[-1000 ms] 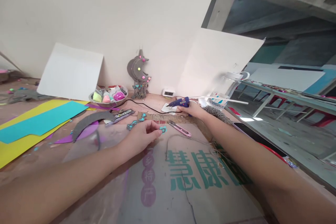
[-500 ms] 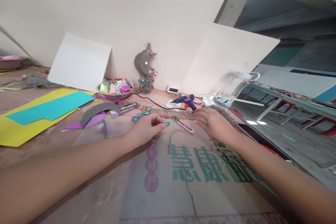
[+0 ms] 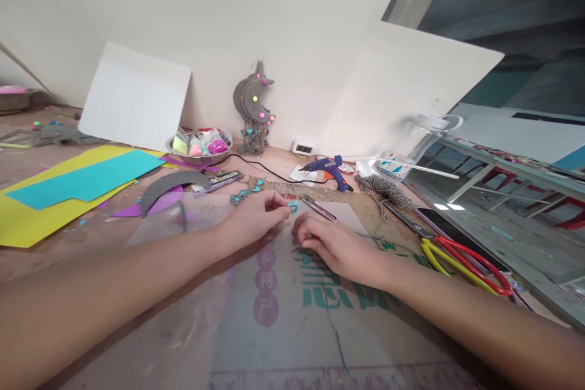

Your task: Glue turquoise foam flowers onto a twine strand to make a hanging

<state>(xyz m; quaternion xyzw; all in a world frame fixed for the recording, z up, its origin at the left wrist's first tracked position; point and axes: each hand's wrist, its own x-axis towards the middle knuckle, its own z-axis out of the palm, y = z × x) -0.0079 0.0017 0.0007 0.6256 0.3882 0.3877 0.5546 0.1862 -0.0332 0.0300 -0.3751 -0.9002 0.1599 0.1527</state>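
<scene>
Between its thumb and fingertips, my left hand (image 3: 262, 219) pinches a small teal and grey piece (image 3: 293, 207). My right hand (image 3: 331, 245) is just right of that piece, its fingers curled together; whether they hold anything is too small to tell. A pink utility knife (image 3: 320, 208) lies just beyond my right hand. Other teal and grey pieces (image 3: 245, 194) rest on the board beyond my left hand. Under both hands is a plastic sheet (image 3: 269, 353) with green and purple characters.
At the back are a blue glue gun (image 3: 326, 166), a bowl of coloured clay (image 3: 201, 157), a hanging grey moon ornament (image 3: 256, 100) and a white clock (image 3: 303, 147). Right: grey yarn (image 3: 386, 190), red and yellow scissors (image 3: 475, 262), a phone (image 3: 457, 237). Left: yellow and blue sheets (image 3: 86, 180).
My right hand has come left and nearer, from beside the glue gun to near the teal piece, and its fingers have curled. The scissors now show. My left hand still holds the piece.
</scene>
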